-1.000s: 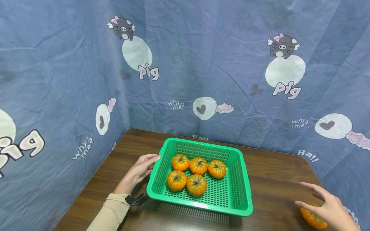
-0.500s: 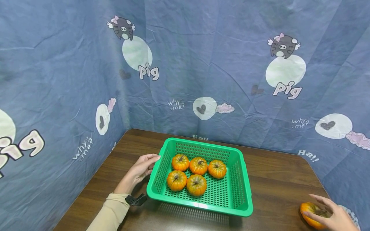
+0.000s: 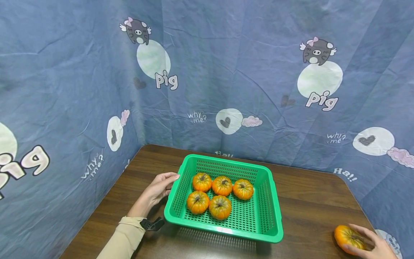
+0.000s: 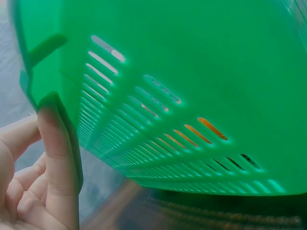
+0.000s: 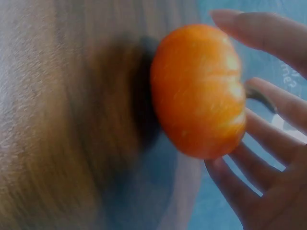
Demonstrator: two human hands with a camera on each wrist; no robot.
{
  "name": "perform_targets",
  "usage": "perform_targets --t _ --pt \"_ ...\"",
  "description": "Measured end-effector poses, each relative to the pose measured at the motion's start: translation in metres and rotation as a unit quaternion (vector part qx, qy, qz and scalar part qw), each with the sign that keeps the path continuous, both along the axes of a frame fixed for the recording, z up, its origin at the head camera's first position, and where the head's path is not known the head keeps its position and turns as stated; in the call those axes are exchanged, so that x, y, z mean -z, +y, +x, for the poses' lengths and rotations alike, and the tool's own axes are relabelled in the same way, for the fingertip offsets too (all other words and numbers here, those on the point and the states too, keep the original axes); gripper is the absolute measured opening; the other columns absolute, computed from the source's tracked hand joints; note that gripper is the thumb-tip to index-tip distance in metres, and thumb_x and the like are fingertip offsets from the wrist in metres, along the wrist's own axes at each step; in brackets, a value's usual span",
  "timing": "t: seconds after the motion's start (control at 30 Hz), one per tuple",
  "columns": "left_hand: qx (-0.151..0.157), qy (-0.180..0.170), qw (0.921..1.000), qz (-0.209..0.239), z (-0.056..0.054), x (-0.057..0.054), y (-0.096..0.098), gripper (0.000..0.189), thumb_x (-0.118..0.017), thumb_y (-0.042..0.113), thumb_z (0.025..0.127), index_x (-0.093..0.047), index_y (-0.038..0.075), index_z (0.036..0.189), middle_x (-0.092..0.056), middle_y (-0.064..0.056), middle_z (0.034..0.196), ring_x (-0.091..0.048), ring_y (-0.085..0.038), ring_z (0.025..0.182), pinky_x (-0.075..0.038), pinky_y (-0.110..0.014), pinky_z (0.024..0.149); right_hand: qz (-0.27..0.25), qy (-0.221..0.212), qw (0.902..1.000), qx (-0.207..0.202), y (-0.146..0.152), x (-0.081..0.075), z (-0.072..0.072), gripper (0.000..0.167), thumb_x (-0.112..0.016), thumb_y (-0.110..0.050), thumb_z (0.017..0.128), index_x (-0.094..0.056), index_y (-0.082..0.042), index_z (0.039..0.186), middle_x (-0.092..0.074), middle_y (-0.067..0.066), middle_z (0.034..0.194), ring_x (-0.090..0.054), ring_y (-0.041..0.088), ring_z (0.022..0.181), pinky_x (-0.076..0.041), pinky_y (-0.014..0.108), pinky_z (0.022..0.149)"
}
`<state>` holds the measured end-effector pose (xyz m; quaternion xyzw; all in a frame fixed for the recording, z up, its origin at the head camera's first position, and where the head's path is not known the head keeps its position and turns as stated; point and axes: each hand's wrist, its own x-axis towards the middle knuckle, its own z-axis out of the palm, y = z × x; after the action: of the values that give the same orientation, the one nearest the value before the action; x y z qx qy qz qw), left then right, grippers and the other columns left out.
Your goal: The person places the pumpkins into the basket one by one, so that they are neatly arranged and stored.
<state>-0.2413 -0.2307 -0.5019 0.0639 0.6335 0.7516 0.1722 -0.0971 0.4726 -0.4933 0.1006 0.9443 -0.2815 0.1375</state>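
A green plastic basket (image 3: 223, 230) with slotted walls stands on the table, holding several small orange pumpkins (image 3: 220, 207). My left hand (image 3: 158, 189) pinches its left rim; in the left wrist view, fingers (image 4: 56, 143) press on the rim's outer edge. At the table's right side my right hand (image 3: 376, 246) holds another small pumpkin (image 3: 343, 236), thumb on one side and fingers on the other. In the right wrist view this pumpkin (image 5: 196, 91) has its curved stem towards the palm and sits close over its shadow on the wood. Whether it touches the table I cannot tell.
The brown wooden table (image 3: 310, 205) reaches back to a blue curtain (image 3: 200, 97) printed with pigs and words, which also hangs along the left and right. Inside the basket, the pumpkins sit in two rows towards the left and back.
My right hand has come down around the lone pumpkin, which has shifted slightly left and away from me. The left hand and the basket have stayed where they were.
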Motion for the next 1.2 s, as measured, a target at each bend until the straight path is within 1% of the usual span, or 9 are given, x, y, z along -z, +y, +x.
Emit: perform_targets --t 0.17,0.43,0.57,0.67,0.73,0.83,0.9,1.0,1.2 --pt "0.002 0.002 1.0 -0.002 0.0 0.0 0.0 0.024 -0.057 0.024 0.108 -0.061 0.006 0.124 -0.075 0.006 0.094 -0.074 -0.005 0.08 -0.064 -0.021 0.069 -0.061 -0.024 0.9963 0.056 0.005 0.013 0.002 0.107 -0.071 -0.052 0.095 -0.015 0.014 0.157 -0.015 0.047 0.158 -0.037 0.064 0.138 -0.057 0.057 0.095" --pt "0.0 0.002 1.0 0.001 0.001 0.0 0.0 0.022 -0.057 0.023 0.108 -0.062 0.007 0.123 -0.076 0.006 0.093 -0.074 -0.004 0.08 -0.063 -0.02 0.068 -0.105 -0.008 0.9873 0.119 0.011 0.03 0.001 0.112 -0.078 -0.049 0.091 -0.015 0.013 0.158 -0.02 0.043 0.159 -0.057 0.052 0.126 -0.063 0.036 0.082" --pt "0.002 0.003 1.0 0.003 0.0 0.001 -0.001 0.021 -0.056 0.023 0.109 -0.063 0.008 0.122 -0.076 0.006 0.093 -0.074 -0.004 0.08 -0.063 -0.02 0.068 -0.111 -0.003 0.9858 0.126 0.014 0.033 -0.001 0.111 -0.078 -0.048 0.091 -0.015 0.012 0.159 -0.022 0.041 0.16 -0.07 0.015 0.1 -0.06 0.024 0.077" --pt "0.004 0.004 1.0 0.005 0.0 0.001 -0.001 0.021 -0.056 0.022 0.109 -0.063 0.008 0.122 -0.076 0.006 0.093 -0.074 -0.004 0.08 -0.063 -0.02 0.069 -0.124 -0.004 0.9829 0.136 0.015 0.035 -0.001 0.112 -0.078 -0.048 0.091 -0.013 0.01 0.16 -0.022 0.04 0.162 -0.052 -0.016 0.085 -0.057 0.018 0.075" --pt "0.003 0.005 1.0 0.005 0.0 0.001 -0.001 0.02 -0.056 0.022 0.109 -0.063 0.009 0.121 -0.076 0.006 0.093 -0.074 -0.004 0.08 -0.063 -0.02 0.069 -0.126 -0.003 0.9822 0.139 0.015 0.036 -0.001 0.112 -0.078 -0.049 0.091 -0.013 0.009 0.161 -0.022 0.039 0.162 -0.045 -0.021 0.083 -0.056 0.016 0.075" --pt "0.002 0.003 1.0 0.005 0.0 0.002 -0.001 0.02 -0.056 0.023 0.109 -0.063 0.009 0.121 -0.076 0.006 0.093 -0.074 -0.004 0.081 -0.063 -0.02 0.069 -0.12 -0.001 0.9822 0.144 0.014 0.036 -0.001 0.112 -0.078 -0.049 0.09 -0.013 0.009 0.161 -0.02 0.04 0.162 -0.06 -0.006 0.089 -0.058 0.02 0.075" --pt "0.002 0.003 1.0 0.004 -0.001 0.002 -0.001 0.019 -0.056 0.023 0.109 -0.063 0.009 0.12 -0.076 0.006 0.093 -0.074 -0.004 0.081 -0.063 -0.02 0.069 -0.113 0.0 0.9832 0.143 0.012 0.034 0.0 0.112 -0.078 -0.05 0.09 -0.014 0.01 0.161 -0.018 0.041 0.162 -0.069 0.021 0.103 -0.06 0.023 0.076" --pt "0.001 0.001 1.0 0.002 -0.001 0.003 -0.001 0.019 -0.056 0.023 0.109 -0.063 0.01 0.12 -0.076 0.007 0.093 -0.074 -0.004 0.08 -0.063 -0.02 0.069 -0.099 0.003 0.9856 0.137 0.007 0.031 0.0 0.112 -0.079 -0.051 0.09 -0.016 0.011 0.16 -0.018 0.041 0.162 -0.055 0.05 0.127 -0.061 0.028 0.078" --pt "0.001 0.003 1.0 0.003 -0.001 0.003 -0.001 0.019 -0.056 0.023 0.109 -0.064 0.01 0.12 -0.076 0.007 0.092 -0.073 -0.003 0.078 -0.063 -0.019 0.067 -0.087 0.015 0.9872 0.133 -0.003 0.026 0.002 0.112 -0.079 -0.053 0.088 -0.02 0.012 0.158 -0.022 0.041 0.16 -0.042 0.057 0.139 -0.062 0.042 0.085"
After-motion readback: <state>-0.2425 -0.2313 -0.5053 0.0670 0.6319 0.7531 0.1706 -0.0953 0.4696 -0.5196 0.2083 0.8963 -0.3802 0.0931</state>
